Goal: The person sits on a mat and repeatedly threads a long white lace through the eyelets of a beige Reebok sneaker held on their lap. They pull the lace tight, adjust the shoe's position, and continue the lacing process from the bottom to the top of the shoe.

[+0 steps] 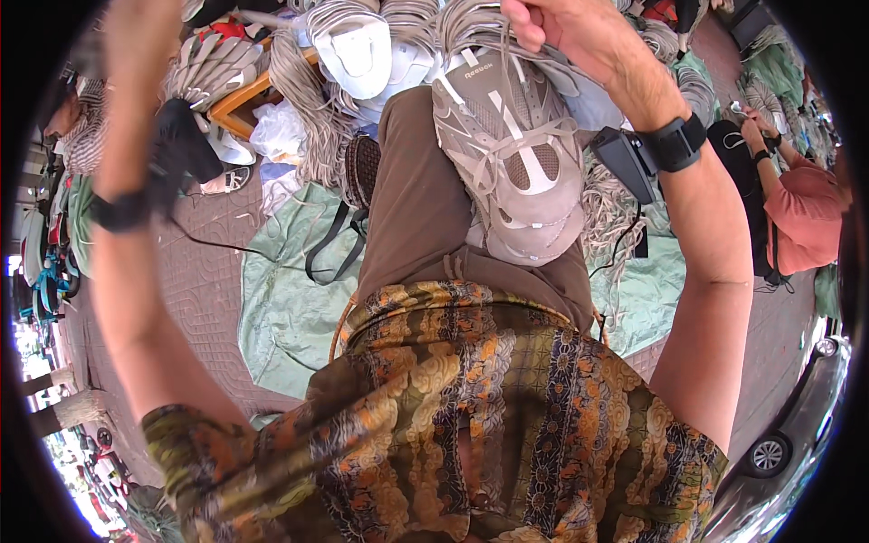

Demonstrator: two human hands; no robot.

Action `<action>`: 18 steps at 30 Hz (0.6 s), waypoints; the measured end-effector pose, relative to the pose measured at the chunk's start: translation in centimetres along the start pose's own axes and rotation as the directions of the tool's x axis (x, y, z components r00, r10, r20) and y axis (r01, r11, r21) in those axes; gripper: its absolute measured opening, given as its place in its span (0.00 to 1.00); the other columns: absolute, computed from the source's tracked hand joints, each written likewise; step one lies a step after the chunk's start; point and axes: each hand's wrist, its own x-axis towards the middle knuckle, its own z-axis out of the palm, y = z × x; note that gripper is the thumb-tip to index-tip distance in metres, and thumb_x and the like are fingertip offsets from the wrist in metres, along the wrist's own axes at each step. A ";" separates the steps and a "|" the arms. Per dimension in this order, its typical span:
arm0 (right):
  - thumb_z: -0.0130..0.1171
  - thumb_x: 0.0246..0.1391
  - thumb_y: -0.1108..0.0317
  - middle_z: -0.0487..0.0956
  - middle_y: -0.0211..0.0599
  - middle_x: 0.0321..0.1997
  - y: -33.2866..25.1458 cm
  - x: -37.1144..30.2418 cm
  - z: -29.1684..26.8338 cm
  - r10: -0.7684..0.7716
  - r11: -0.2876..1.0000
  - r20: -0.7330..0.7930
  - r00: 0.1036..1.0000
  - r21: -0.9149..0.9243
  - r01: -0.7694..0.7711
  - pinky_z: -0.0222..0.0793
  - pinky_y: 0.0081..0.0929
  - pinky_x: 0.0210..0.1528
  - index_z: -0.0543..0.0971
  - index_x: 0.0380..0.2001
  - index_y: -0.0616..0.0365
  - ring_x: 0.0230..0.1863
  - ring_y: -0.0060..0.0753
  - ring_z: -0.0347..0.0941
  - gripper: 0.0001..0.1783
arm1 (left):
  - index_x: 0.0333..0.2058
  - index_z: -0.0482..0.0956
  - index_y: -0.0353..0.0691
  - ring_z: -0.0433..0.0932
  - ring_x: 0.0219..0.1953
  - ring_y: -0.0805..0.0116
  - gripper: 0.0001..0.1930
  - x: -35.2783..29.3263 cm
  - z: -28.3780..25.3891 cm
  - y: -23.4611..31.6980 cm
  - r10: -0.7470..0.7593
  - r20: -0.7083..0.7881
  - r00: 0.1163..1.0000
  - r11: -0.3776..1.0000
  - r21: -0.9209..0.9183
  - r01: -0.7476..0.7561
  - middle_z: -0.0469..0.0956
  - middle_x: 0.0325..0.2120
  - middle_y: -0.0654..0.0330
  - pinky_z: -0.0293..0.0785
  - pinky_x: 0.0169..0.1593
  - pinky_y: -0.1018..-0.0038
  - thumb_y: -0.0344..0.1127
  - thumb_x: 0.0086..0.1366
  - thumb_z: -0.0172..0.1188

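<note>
On my lap lies a stack of grey shoe uppers [534, 204], toes toward me, with a flat grey lace [525, 145] knotted across the top one. My right hand [570, 32] is raised above their far end at the top edge. Its fingers are curled closed beside a strand of lace, and what they hold is hidden. Far to the left, my left arm is lifted high, and the left hand [145, 27] is smeared by motion and partly cut off at the top. Whether it holds anything does not show.
Beyond my knees are bundled grey laces [317, 118], white-soled shoe parts [355, 54] and a wooden frame [240, 109]. A green sheet [290, 290] covers the paving. A person in a pink top [806, 217] sits at right, near a parked car [783, 443].
</note>
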 end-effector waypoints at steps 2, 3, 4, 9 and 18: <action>0.51 0.63 0.65 0.72 0.26 0.18 0.3 -0.8 -0.9 0.000 1.000 -0.106 0.994 -0.020 -0.002 0.62 0.18 0.19 0.77 0.32 0.60 0.15 0.20 0.64 0.11 | 0.37 0.78 0.38 0.79 0.26 0.76 0.06 -7.9 4.3 3.7 0.038 0.286 0.957 0.879 -0.466 0.104 0.81 0.29 0.62 0.75 0.32 0.78 0.33 0.63 0.58; 0.50 0.63 0.65 0.72 0.26 0.18 0.3 -0.6 -0.7 0.000 1.000 -0.108 0.994 -0.010 -0.001 0.62 0.18 0.19 0.77 0.32 0.60 0.15 0.19 0.64 0.11 | 0.37 0.80 0.38 0.80 0.29 0.75 0.08 -11.2 5.2 7.2 -0.066 0.418 0.906 0.847 -0.456 0.272 0.81 0.31 0.63 0.76 0.34 0.77 0.32 0.59 0.61; 0.50 0.63 0.65 0.72 0.26 0.18 0.5 -0.5 -0.5 -0.003 1.000 -0.100 0.995 -0.016 0.001 0.62 0.18 0.19 0.77 0.32 0.60 0.15 0.19 0.64 0.11 | 0.34 0.80 0.38 0.79 0.28 0.75 0.07 -13.1 5.9 10.3 -0.088 0.591 0.801 0.731 -0.509 0.456 0.81 0.28 0.60 0.75 0.33 0.76 0.32 0.57 0.62; 0.49 0.65 0.64 0.72 0.25 0.18 0.4 -0.4 0.6 -0.027 0.987 -0.046 0.999 -0.162 0.019 0.61 0.14 0.18 0.76 0.33 0.60 0.15 0.17 0.65 0.12 | 0.32 0.78 0.34 0.77 0.23 0.68 0.10 -17.8 10.7 14.9 -0.173 0.722 0.670 0.749 -0.345 0.566 0.77 0.23 0.56 0.74 0.30 0.71 0.32 0.53 0.63; 0.48 0.65 0.64 0.72 0.25 0.18 1.4 -1.4 -0.1 -0.025 0.990 -0.088 0.996 -0.137 0.012 0.60 0.13 0.18 0.76 0.32 0.60 0.15 0.16 0.65 0.12 | 0.29 0.76 0.33 0.72 0.23 0.78 0.04 -18.6 11.7 15.8 -0.102 0.814 0.572 0.419 -0.487 0.767 0.75 0.20 0.63 0.71 0.29 0.77 0.25 0.56 0.61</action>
